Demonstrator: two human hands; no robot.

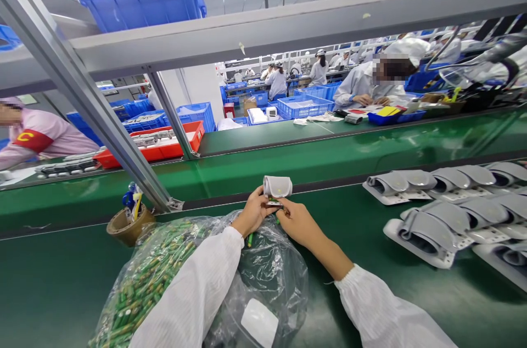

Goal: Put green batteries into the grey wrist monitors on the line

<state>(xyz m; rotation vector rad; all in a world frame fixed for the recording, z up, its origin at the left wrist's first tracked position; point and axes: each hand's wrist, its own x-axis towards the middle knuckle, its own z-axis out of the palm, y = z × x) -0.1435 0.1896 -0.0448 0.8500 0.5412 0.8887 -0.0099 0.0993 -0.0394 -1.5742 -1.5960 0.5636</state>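
Note:
My left hand [252, 212] and my right hand [297, 222] together grip a small grey cuffed device [277, 187], a rolled grey cuff on a white body, held above the green table. Both hands have fingers closed around its lower white part. Under my left forearm lies a clear plastic bag [173, 271] full of small green batteries. One green battery [249, 240] shows just below my left hand. Whether a battery sits between my fingers is hidden.
Several grey cuffed devices [444, 211] lie in rows at the right. A roll of brown tape [128, 225] with blue-handled tools stands at the left by a slanted metal post [94, 101]. Beyond the conveyor [329, 156], other workers sit among blue and red bins.

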